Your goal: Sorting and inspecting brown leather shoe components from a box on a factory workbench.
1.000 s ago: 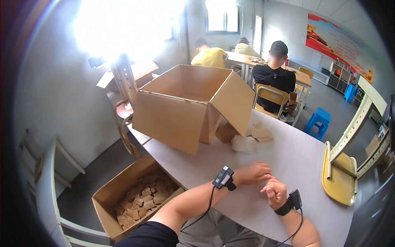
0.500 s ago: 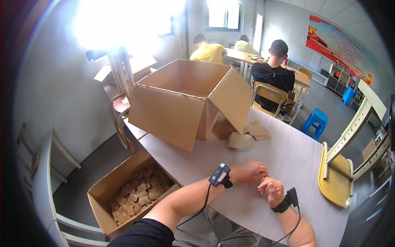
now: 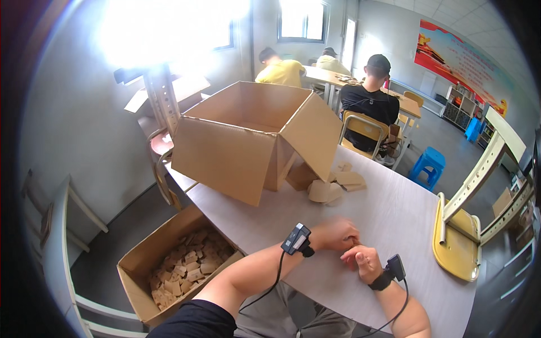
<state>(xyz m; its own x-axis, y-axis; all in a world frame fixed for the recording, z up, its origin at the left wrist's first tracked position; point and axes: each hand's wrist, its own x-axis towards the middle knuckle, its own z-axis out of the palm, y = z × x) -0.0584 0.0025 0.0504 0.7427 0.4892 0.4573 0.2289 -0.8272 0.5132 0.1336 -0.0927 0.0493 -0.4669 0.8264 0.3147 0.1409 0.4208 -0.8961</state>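
Observation:
My left hand (image 3: 337, 234) rests on the pale grey table (image 3: 406, 219) with its fingers curled, touching my right hand (image 3: 364, 262), which is curled too. Whether anything small sits between them is hidden. Both wrists carry black strapped devices with cables. A large open cardboard box (image 3: 248, 141) stands at the table's far left end. A few flat tan cardboard pieces (image 3: 335, 183) lie beside the box, well beyond my hands.
On the floor to the left, an open carton (image 3: 180, 262) holds several small tan pieces. A yellow chair (image 3: 459, 242) is upturned on the table's right edge. Three people sit with backs turned at tables (image 3: 338, 76) beyond. A blue stool (image 3: 428, 163) stands far right.
The view has shifted slightly. My two hands have drawn a little closer together on the table; the boxes stay where they were.

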